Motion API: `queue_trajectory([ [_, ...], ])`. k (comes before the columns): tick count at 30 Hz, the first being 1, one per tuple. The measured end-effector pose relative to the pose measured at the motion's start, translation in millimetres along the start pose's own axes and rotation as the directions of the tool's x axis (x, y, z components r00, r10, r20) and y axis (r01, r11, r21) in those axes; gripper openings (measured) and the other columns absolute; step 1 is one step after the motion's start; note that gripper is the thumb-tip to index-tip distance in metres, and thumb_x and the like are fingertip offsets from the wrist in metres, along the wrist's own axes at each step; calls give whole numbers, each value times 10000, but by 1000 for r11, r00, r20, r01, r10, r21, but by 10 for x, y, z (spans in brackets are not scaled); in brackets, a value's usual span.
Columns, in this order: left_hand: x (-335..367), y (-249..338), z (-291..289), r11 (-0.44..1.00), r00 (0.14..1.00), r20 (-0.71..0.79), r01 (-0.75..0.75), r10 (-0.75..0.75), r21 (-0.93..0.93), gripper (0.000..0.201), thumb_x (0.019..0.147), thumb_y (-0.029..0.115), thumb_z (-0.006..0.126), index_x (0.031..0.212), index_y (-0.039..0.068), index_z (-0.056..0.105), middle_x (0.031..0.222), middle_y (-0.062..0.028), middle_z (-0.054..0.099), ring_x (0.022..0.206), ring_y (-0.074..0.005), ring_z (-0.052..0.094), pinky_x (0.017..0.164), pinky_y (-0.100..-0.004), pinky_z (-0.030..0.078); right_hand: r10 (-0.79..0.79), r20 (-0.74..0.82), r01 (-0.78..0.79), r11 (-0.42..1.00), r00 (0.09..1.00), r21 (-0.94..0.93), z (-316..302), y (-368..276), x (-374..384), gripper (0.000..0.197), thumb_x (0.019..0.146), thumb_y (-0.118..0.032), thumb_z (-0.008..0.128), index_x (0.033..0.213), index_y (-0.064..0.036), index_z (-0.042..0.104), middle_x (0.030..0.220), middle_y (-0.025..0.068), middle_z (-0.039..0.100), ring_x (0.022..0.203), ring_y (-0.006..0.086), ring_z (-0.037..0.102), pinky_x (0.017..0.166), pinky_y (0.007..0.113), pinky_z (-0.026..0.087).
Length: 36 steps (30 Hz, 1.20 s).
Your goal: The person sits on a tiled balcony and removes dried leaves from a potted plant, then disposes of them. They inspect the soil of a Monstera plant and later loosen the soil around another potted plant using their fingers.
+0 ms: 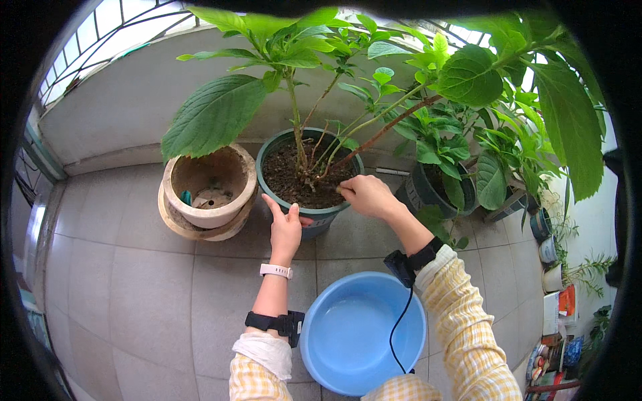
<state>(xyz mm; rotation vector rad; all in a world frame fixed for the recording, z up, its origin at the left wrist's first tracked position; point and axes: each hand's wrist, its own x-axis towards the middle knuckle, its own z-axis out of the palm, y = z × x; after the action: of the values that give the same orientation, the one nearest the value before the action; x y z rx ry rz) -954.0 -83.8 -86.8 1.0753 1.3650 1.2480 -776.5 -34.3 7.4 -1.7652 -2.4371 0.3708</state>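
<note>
A green round pot [329, 212] full of dark soil [284, 167] holds a leafy plant with several bare lower stems [299, 134]. My left hand [285, 230] is against the pot's near side, index finger and thumb stretched apart near the rim; its other fingers are partly hidden. Over the right part of the soil, just inside the rim, my right hand [369, 195] has its fingers pressed together. Whatever lies between those fingertips is too small to make out.
An empty beige clay pot [214, 215] stands in a saucer [175, 224] at the left. The blue basin [314, 327] sits on the tiled floor between my forearms. More potted plants [428, 184] line the right side, below a low wall [120, 110] and railing.
</note>
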Motion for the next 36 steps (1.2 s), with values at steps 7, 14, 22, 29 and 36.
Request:
queue_trajectory([
  [7,-102,-28,60,999,993,-117,-15,21,52,704,913,243,444,1405,48,-22,622,-80,631,532,-140,582,542,-271,455,-54,-76,55,998,996,14,-33,-45,-121,267,815,-255,534,993,-98,655,871,164,640,813,333,609,741,410,481],
  [14,-466,416,-103,994,993,65,-101,98,47,176,878,156,538,929,0,602,551,26,536,434,-23,430,395,-187,315,-31,-110,17,992,993,-127,172,137,-53,207,811,-249,510,851,-107,655,790,155,637,770,343,609,665,446,483],
  [22,-1545,1900,-514,546,48,709,-676,703,-496,194,819,99,539,973,81,655,897,-41,647,578,-177,565,507,-285,451,67,-636,108,967,769,232,-152,-19,-231,349,771,-336,665,850,-11,569,865,102,554,689,248,558,642,356,465],
  [29,-2062,2259,-371,433,34,594,-718,804,-545,346,825,151,505,1148,50,575,1047,-55,606,751,-171,598,600,-241,470,162,-649,327,758,743,564,-417,-118,-43,242,808,-205,634,922,2,580,770,80,630,660,143,588,617,273,464],
  [36,-2085,2270,-528,345,-25,558,-762,830,-548,295,771,124,534,1025,8,631,1014,-117,630,729,-187,616,570,-242,471,191,-698,331,774,690,540,-342,105,-10,133,817,-122,591,822,11,585,666,91,617,612,153,596,579,287,461],
])
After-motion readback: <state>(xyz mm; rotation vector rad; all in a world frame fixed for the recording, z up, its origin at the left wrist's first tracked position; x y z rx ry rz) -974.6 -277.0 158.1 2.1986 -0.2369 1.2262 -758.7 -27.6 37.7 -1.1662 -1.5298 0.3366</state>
